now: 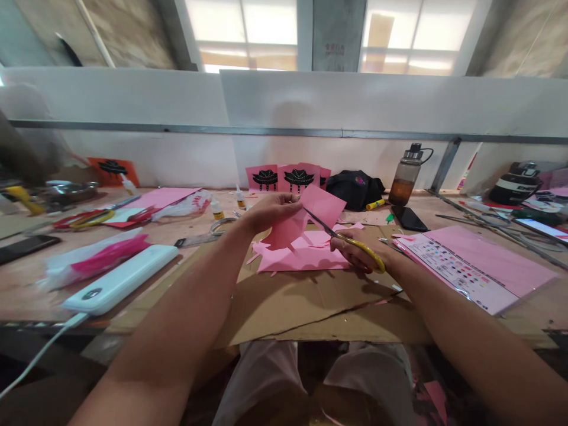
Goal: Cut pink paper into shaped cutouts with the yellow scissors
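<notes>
Item: pink sheet point(327, 204), one, raised above the work surface between the two hands, its lower portion bent downward. Left hand point(284, 207): closed in a pinch, thumb against fingers, on the sheet's upper left edge.

Item: scissors point(331, 232), one pair, yellow handles, dark blades. Right hand point(348, 249): fingers curled closed about the handles, blades pointing up and left against the sheet; how far the blades part, cannot be told.

Surface: brown cardboard point(310, 307), creased, a dark split running across it nearer the person than the grip; laid on a pinkish worktable point(26, 296). Directly below the grip, pink cuttings point(306, 259), loosely heaped, with small scraps scattered beside.

Beyond the grip: pink cards point(298, 174) bearing black roof-like designs, leaning on the white partition point(177, 151); black cloth item point(355, 190); yellow tube point(375, 205); dark phone point(409, 218); drinking bottle point(403, 180), brownish liquid inside.

Right of the grip: clear packet point(474, 266) of pink sheets with a printed panel.

Left of the grip: two small glue bottles point(217, 210); farther left, white device point(122, 281), cable attached, and plastic bag point(95, 257), part pink.

Room: grey metal rail point(284, 130) across the partition; above it, two bright paned windows point(244, 32), a grey pillar point(338, 35) between them.
</notes>
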`<state>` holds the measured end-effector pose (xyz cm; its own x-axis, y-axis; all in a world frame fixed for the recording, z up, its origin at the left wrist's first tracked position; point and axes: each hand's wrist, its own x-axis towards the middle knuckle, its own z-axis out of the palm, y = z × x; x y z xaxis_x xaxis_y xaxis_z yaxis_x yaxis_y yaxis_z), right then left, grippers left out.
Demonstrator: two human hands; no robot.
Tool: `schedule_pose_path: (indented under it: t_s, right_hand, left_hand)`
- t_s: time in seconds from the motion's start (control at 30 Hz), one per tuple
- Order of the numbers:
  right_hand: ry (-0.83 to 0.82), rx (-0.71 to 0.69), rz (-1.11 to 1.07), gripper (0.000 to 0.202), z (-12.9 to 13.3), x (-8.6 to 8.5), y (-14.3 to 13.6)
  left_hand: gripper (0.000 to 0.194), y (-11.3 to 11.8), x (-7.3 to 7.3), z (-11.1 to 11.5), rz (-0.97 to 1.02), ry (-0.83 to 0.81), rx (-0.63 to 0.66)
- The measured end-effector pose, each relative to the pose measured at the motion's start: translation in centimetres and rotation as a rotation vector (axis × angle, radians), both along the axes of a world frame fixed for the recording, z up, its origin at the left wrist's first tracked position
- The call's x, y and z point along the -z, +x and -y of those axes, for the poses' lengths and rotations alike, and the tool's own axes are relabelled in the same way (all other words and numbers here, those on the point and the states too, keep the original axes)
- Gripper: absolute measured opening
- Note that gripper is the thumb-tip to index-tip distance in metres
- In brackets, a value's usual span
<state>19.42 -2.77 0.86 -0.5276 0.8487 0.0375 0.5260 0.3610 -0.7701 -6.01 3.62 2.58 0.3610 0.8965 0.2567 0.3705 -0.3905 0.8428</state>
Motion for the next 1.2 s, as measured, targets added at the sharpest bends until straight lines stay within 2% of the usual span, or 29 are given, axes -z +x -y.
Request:
schedule_pose_path:
  t_s: [0.2,0.47,0.8,1.1,1.2]
  right_hand:
    - [-0.004,-0.003,0.016,0.037,-0.3,0.4,0.7]
    - [-0.022,-0.003,0.005,0.042,-0.6,0.8,0.5]
    - [-0.168,0.053,-0.036,0.041,-1.4,2.0,0.9]
    - [-0.182,0.052,-0.031,0.039,-1.0,1.4,0.6]
    - [-0.170,0.052,0.016,0.042,-1.3,1.4,0.7]
  left_hand:
    - [0.034,0.1,0.0,0.2,0.050,-0.062,0.005]
    - [0.033,0.2,0.1,0.1,0.061,-0.045,0.007]
    - [0.032,0.3,0.3,-0.2,0.074,-0.021,0.007]
    - [0.033,0.3,0.2,-0.1,0.093,-0.040,0.041]
    - [0.031,0.3,0.3,-0.2,0.096,-0.054,0.012]
